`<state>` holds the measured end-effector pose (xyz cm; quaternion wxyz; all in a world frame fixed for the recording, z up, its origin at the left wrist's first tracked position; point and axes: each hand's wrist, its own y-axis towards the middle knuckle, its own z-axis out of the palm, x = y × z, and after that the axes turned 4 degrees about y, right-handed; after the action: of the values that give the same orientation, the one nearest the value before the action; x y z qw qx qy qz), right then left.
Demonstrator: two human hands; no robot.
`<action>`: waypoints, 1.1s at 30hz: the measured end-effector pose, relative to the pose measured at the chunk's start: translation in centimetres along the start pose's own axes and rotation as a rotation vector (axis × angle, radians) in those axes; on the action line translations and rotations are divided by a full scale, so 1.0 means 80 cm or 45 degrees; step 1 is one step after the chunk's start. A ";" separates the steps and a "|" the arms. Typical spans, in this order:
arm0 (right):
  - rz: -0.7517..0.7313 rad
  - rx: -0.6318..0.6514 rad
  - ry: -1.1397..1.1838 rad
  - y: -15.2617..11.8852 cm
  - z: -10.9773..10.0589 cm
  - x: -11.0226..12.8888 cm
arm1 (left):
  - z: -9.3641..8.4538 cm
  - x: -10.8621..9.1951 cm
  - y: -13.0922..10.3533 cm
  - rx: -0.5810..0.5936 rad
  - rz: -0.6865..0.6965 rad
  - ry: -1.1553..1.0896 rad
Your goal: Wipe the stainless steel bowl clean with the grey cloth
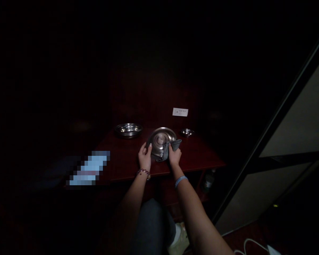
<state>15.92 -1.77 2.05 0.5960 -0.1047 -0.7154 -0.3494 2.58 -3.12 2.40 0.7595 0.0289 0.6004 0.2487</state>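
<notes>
A shiny steel bowl point(162, 136) is held tilted above the front part of the dark red desk point(133, 163). My left hand point(145, 156) grips its left rim, thumb on the near face. On the right side, my right hand point(174, 154) is closed on a grey cloth point(166, 151) that lies against the bowl's lower right rim. Farther back on the left sits a larger steel bowl or stack of bowls point(128, 130); I cannot tell which. A small steel bowl point(187, 132) rests at the back right.
A white power socket point(180, 112) is on the wall behind the desk. Below the desk's right side stands a bottle point(208, 180). A framed panel point(284, 177) rises at the right, with a white cable point(251, 241) on the floor. A blurred bright patch point(89, 168) shows at left.
</notes>
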 end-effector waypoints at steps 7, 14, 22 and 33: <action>0.057 0.038 0.029 0.002 -0.002 -0.003 | 0.001 0.011 -0.004 0.338 0.035 0.132; 0.021 0.159 0.063 0.001 0.000 -0.004 | -0.004 0.019 0.006 0.203 0.037 0.215; -0.001 0.187 0.033 0.002 -0.001 -0.004 | -0.002 0.001 0.003 0.045 0.139 0.077; 0.054 0.137 0.175 0.004 -0.004 -0.010 | 0.000 0.019 -0.001 0.392 0.059 0.183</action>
<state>16.58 -1.51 1.46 0.6556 -0.0636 -0.6881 -0.3042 2.81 -2.56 1.04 0.6954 0.1411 0.6832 0.1726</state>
